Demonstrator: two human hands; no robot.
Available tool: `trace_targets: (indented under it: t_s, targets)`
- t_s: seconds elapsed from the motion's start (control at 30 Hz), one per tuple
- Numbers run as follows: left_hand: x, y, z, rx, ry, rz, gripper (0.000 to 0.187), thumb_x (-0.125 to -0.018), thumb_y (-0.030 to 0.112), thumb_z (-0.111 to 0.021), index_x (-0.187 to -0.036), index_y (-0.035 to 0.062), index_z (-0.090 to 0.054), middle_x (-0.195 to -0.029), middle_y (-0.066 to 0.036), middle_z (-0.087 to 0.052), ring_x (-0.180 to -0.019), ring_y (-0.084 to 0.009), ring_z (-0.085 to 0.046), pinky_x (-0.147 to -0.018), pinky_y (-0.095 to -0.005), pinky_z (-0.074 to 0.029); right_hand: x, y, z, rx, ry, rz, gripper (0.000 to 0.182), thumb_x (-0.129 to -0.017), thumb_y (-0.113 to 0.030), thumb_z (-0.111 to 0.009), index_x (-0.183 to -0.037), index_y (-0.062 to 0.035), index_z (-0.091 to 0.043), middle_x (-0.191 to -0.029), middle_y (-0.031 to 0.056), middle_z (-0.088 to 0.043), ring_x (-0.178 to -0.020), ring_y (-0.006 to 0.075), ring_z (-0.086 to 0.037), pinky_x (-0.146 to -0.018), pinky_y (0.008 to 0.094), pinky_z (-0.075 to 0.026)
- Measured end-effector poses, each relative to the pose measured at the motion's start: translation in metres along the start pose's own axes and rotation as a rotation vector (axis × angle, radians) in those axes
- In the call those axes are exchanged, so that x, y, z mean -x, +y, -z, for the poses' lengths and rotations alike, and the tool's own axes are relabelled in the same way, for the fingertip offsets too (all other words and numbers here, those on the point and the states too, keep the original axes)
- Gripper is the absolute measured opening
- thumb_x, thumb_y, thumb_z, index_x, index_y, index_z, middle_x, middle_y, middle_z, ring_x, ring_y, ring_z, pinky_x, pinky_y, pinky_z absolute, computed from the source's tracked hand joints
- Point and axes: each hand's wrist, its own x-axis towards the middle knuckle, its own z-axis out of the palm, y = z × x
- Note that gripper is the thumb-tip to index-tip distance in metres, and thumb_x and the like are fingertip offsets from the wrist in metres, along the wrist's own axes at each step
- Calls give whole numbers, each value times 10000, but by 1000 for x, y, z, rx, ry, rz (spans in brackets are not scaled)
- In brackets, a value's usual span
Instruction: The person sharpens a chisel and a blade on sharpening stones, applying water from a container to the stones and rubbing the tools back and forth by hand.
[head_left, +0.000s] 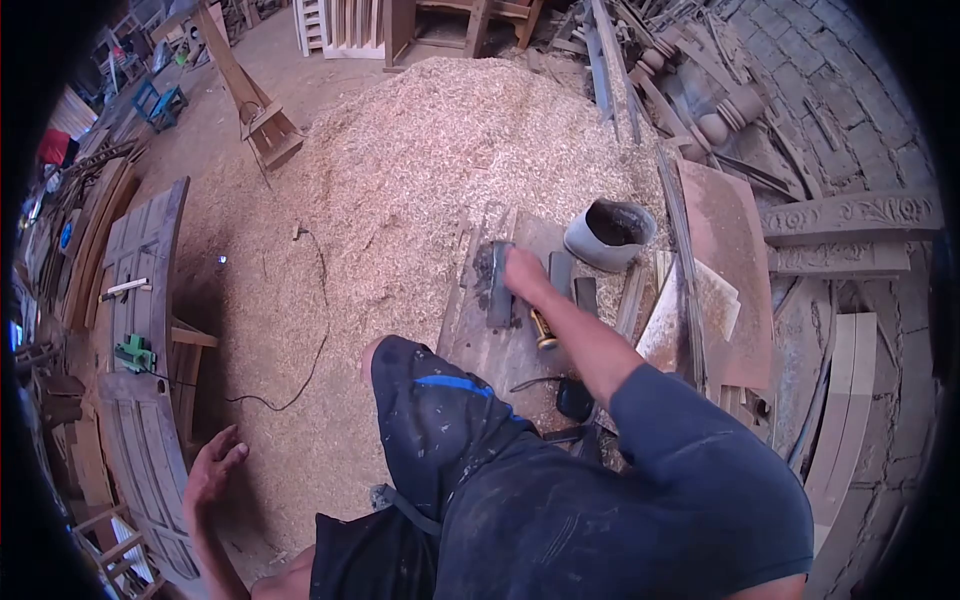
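Observation:
My right hand (523, 272) is closed at the upper part of a grey block like a sharpening stone (499, 305), on a wooden board (470, 345) with dark wet smears. Its fingertips are partly hidden. Beside it lie a second dark block (560, 268) and a shorter one (586, 293). Just below my right wrist is a tool with a yellow and black handle (543, 328). A cut-open grey container (612, 236) with a dark inside stands to the right. My left hand (215, 467) hangs away at the lower left, fingers loosely apart, holding nothing.
Wood shavings (430, 150) heap up ahead. A panelled door (140, 400) lies at the left with a green power tool (134, 353) on it; a dark cord (322, 330) crosses the floor. Carved beams (850, 216) and boards are at the right, a wooden stand (250, 100) ahead left.

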Motion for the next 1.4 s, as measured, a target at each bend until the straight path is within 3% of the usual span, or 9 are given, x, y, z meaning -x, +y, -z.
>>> trace_targets:
  t_s: [0.1,0.23,0.37,0.5,0.7,0.93,1.03,1.17,1.4]
  targets:
    - [-1,6,0,9,-22,-28,737,-976,319,-665,-1532,-52,-355,-1541,-252,-443,-1425,-322,-448,-1172,-393,-358,25,-8,-8,-101,-3,-88,228,-814,-26,-566,-1028,23,-628,-924,300,-693,-918,477,-688,-832,567,-550]
    - [-2,1,4,28,-12,-33,740,-975,325,-668,-1533,-48,-356,-1538,-249,-449,-1423,-325,-449,-1173,-392,-354,43,-17,-10,-55,-14,-44,219,-803,-22,-561,-1005,17,-640,-934,307,-690,-912,482,-687,-834,564,-553]
    - [-2,0,3,-25,16,0,734,-976,333,-666,-1537,-30,-363,-1533,-251,-454,-1425,-327,-446,-1181,-391,-341,-12,-3,-22,-45,36,-124,234,-825,-46,-559,-1038,16,-634,-917,297,-701,-918,495,-685,-842,582,-549]
    - [7,8,0,-18,-17,-1,738,-972,345,-669,-1538,-22,-368,-1533,-259,-451,-1425,-337,-446,-1181,-402,-339,47,-19,-9,5,-1,-108,255,-866,-93,-571,-1097,10,-610,-953,296,-700,-943,477,-687,-833,588,-550]
    - [-1,-18,2,3,13,-2,749,-969,363,-671,-1533,-28,-374,-1528,-259,-458,-1422,-338,-449,-1175,-410,-347,4,-14,-2,-67,43,-164,275,-869,-92,-557,-1119,7,-616,-955,313,-694,-953,484,-685,-844,585,-552]
    - [6,5,0,2,-23,-22,756,-970,362,-674,-1526,-50,-369,-1530,-254,-457,-1415,-327,-460,-1173,-401,-353,53,-24,-7,24,52,-174,221,-858,-80,-589,-1034,28,-666,-980,298,-703,-957,461,-696,-823,552,-569]
    - [-3,-13,4,-10,17,-20,760,-971,370,-672,-1527,-49,-368,-1527,-253,-461,-1410,-326,-467,-1170,-399,-355,11,-20,9,-49,-81,-201,301,-934,-126,-520,-1165,13,-654,-1074,295,-697,-1048,461,-682,-887,548,-560]
    - [3,3,0,-56,-20,-27,753,-975,360,-670,-1527,-53,-365,-1532,-260,-452,-1412,-330,-463,-1170,-395,-354,31,-25,6,-61,-56,-189,304,-936,-131,-518,-1157,29,-652,-1129,299,-682,-1086,473,-665,-919,553,-548]
    - [-4,-13,2,31,8,-12,763,-972,359,-673,-1529,-56,-358,-1539,-264,-440,-1419,-332,-454,-1176,-393,-346,1,-29,8,-38,-45,-170,270,-895,-90,-541,-1117,37,-629,-1034,317,-692,-995,473,-686,-852,562,-560]
